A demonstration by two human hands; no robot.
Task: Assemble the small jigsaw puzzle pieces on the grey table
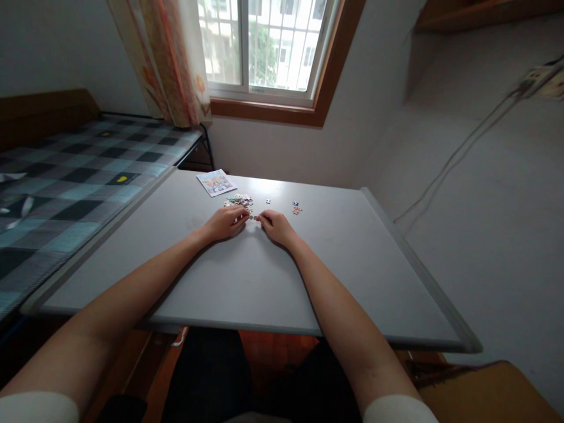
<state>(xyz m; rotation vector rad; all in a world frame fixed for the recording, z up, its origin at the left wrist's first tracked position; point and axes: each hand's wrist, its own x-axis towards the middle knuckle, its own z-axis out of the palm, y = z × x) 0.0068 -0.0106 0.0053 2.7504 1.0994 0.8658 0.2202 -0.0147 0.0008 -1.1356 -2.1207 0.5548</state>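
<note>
Both my hands rest on a grey table (264,276), fingertips meeting near its far middle. My left hand (225,223) is curled, fingers pinched on small jigsaw pieces (252,217). My right hand (275,226) is likewise curled, its fingertips pinching at the same pieces, touching the left fingertips. Just beyond the hands lies a pile of loose jigsaw pieces (238,201). A single piece (267,201) and a small cluster of pieces (296,208) lie to the right. A printed picture card (216,182) lies flat behind the pile.
A bed with a checked blue cover (66,188) runs along the table's left edge. A white wall stands close on the right with a cable (449,158) hanging. A window (264,47) and curtain (167,64) are behind the table. A wooden seat (484,393) sits lower right.
</note>
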